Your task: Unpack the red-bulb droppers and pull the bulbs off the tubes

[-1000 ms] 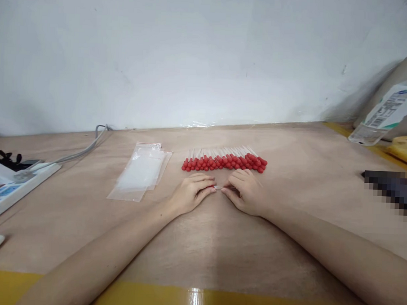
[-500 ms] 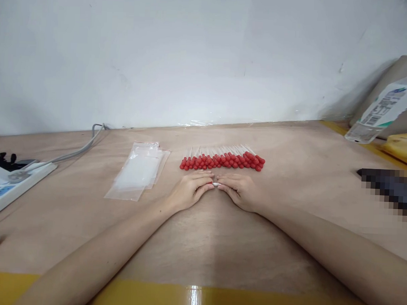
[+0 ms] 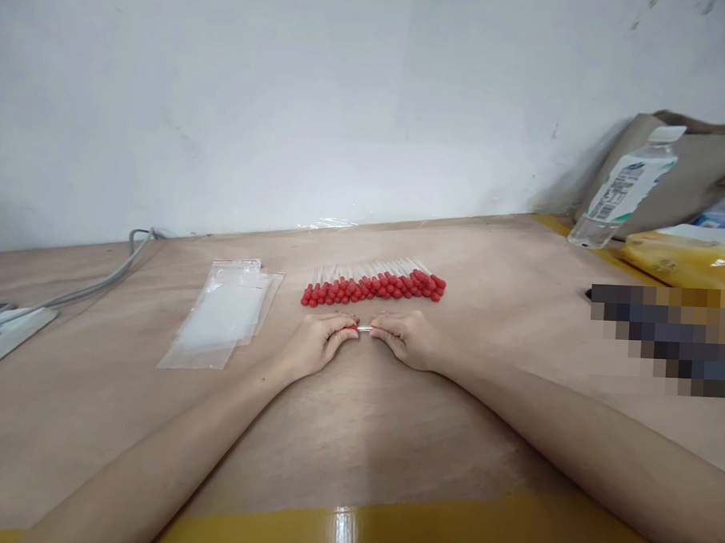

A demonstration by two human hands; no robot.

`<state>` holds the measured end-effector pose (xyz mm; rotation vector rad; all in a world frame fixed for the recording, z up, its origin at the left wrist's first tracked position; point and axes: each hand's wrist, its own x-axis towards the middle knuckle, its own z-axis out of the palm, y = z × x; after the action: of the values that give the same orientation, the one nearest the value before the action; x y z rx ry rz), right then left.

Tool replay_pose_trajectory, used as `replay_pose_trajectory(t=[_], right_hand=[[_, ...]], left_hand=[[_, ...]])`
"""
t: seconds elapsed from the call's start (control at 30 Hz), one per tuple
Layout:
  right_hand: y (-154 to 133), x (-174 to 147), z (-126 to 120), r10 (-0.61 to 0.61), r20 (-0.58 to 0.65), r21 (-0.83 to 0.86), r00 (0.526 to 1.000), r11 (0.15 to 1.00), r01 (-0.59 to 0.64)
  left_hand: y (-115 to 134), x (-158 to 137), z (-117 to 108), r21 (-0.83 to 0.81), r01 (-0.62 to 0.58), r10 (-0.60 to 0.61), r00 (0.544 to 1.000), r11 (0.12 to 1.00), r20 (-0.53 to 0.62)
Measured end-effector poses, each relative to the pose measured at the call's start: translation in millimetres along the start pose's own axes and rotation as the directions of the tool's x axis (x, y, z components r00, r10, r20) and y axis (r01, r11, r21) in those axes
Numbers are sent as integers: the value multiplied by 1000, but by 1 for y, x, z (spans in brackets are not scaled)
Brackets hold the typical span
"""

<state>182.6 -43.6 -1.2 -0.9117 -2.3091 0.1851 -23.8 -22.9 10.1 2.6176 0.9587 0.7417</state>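
Note:
Between my two hands lies a glass dropper (image 3: 364, 328), held level just above or on the table. My left hand (image 3: 319, 340) pinches it at its red rubber bulb, and a bit of the red shows at the fingertips. Around the clear tube end, the fingers of my right hand (image 3: 408, 340) are closed. Just beyond the hands is a row of several droppers (image 3: 374, 286), red bulbs toward me and thin clear tubes pointing at the wall. Clear zip bags (image 3: 219, 317) lie in an overlapping stack to the left of my left hand.
A grey cable (image 3: 107, 275) runs to a white power strip (image 3: 14, 340) at the left. On the right stand a plastic bottle (image 3: 621, 191) and a grey bag (image 3: 697, 170), with a yellow packet (image 3: 669, 253) nearby. A dark, blurred-out object (image 3: 666, 333) lies closer.
The view has turned somewhat to the right. More of the dropper's red bulb and clear tube shows between my fingertips; both hands keep hold of it.

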Motion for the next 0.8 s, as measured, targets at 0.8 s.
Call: replay_pose_trajectory(t=[0.8], right_hand=[[1, -6, 0, 25, -35, -20, 999, 999, -25]], left_hand=[[0, -5, -3, -34, 6, -6, 1000, 999, -16]])
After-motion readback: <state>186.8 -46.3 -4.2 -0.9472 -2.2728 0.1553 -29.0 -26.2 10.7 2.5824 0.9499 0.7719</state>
